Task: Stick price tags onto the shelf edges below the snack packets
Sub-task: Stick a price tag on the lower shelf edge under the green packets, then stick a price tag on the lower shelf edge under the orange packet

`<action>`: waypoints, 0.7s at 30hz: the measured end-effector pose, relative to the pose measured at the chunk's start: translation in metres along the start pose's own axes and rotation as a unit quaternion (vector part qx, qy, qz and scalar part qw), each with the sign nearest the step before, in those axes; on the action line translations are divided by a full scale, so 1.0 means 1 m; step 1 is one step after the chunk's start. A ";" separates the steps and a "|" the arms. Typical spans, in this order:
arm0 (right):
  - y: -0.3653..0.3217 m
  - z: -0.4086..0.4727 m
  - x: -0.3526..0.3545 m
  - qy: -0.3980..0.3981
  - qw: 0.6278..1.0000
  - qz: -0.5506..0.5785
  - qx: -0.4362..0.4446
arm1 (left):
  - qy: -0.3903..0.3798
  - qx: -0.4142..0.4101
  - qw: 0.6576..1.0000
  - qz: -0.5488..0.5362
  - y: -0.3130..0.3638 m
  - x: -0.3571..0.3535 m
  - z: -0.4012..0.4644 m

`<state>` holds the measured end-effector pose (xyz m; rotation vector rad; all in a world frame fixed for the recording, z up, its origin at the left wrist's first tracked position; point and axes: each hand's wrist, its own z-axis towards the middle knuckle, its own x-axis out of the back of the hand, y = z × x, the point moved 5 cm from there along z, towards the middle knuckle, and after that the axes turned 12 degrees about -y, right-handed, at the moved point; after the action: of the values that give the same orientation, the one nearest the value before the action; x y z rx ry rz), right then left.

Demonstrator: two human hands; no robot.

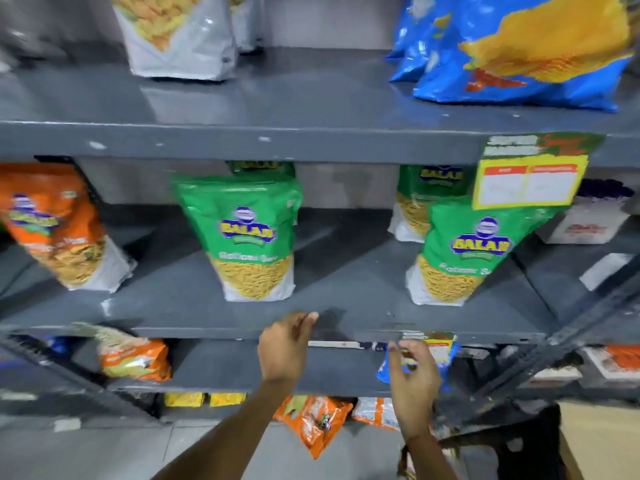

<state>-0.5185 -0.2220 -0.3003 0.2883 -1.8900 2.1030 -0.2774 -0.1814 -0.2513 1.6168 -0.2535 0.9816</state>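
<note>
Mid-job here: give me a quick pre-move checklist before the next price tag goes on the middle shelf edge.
1. Top shelf price tag under the blue packet in place: ok.
2. Middle shelf edge below the centre green packet tagged: not ok, bare.
3. Left hand at that edge: ok, fingers touch it.
4. Right hand holding a tag: cannot tell.
5. Tag beyond the right hand stuck down: cannot tell, blurred.

grey floor (104,448) showed below the rack. brown cardboard box (602,441) sat at btm right, edge cropped.
</note>
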 end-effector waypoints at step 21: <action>-0.262 -0.138 -0.401 -0.341 0.826 -0.261 0.366 | 0.137 0.369 0.774 -0.497 -0.332 0.195 -0.033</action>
<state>-0.0445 -0.0963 -0.2091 1.6983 -0.9110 2.3443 0.0400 0.0151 -0.3495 1.8691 1.2397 0.4329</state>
